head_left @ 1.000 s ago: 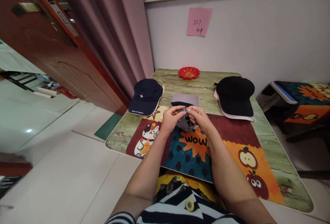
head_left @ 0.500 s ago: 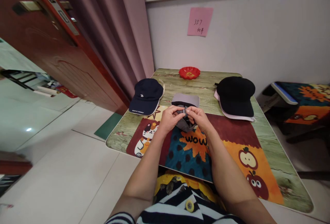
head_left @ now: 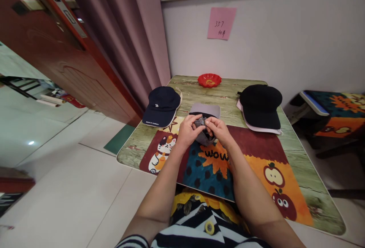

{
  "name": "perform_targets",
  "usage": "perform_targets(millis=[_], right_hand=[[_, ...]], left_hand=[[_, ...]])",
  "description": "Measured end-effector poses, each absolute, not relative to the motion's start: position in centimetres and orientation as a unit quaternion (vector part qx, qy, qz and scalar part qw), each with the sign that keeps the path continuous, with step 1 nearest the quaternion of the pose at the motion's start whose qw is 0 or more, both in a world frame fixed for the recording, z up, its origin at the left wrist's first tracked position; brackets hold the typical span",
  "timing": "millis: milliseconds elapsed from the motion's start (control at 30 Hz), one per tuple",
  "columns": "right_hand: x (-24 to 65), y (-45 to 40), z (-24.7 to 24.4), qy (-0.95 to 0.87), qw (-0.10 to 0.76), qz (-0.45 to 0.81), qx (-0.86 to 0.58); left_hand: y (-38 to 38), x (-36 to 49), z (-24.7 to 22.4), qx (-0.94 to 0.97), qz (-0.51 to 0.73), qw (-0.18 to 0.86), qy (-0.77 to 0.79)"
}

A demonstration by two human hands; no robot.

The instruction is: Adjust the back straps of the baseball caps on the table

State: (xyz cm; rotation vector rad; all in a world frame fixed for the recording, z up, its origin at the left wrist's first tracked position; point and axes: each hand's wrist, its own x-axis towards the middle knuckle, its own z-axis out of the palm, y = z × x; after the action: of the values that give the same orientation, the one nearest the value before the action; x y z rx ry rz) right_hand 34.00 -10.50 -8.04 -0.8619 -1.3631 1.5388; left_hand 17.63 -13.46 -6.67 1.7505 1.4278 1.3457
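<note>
A grey baseball cap (head_left: 204,108) lies at the middle of the table, its brim pointing away from me and its strap end towards me. My left hand (head_left: 188,129) pinches the cap's back strap near a small metal-looking buckle (head_left: 202,121). From the other side, my right hand (head_left: 218,129) pinches the strap by the same buckle, thumb and fingertips together. The fingers partly hide the strap and the inside of the cap. To the left sits a navy cap (head_left: 162,105) on top of a pale one; a black cap (head_left: 261,107) rests on a pink cap (head_left: 266,129) at the right.
A red scalloped dish (head_left: 209,81) stands at the table's back edge. Under the caps, a colourful printed mat (head_left: 256,141) covers part of the wood-patterned table (head_left: 134,153). A wooden door (head_left: 85,77) and curtain (head_left: 142,31) are close on the left.
My left fingers have shifted slightly, and more of the buckle shows between my hands. The caps and dish have stayed where they were.
</note>
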Motion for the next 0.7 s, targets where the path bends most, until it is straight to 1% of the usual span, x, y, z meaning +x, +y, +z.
perform_targets(millis=[100, 167, 400, 567, 700], right_hand=[[33.92, -10.5, -8.06, -0.555, 0.452, 0.602, -0.354], [33.92, -10.54, -8.03, -0.565, 0.455, 0.59, -0.354], [34.54, -10.62, -8.0, -0.602, 0.46, 0.553, -0.346], [34.53, -10.28, -8.43, -0.666, 0.474, 0.476, -0.323], [34.24, -10.05, -8.95, -0.678, 0.493, 0.43, -0.336]], left_hand=[[-13.73, 17.82, -6.2, 0.617, 0.525, 0.208, 0.549], [-13.91, 18.04, -5.95, 0.599, 0.533, 0.205, 0.561], [-14.0, 18.54, -6.08, 0.538, 0.535, 0.376, 0.531], [-14.02, 18.53, -5.99, 0.505, 0.55, 0.411, 0.524], [-14.01, 18.6, -6.01, 0.493, 0.553, 0.432, 0.514]])
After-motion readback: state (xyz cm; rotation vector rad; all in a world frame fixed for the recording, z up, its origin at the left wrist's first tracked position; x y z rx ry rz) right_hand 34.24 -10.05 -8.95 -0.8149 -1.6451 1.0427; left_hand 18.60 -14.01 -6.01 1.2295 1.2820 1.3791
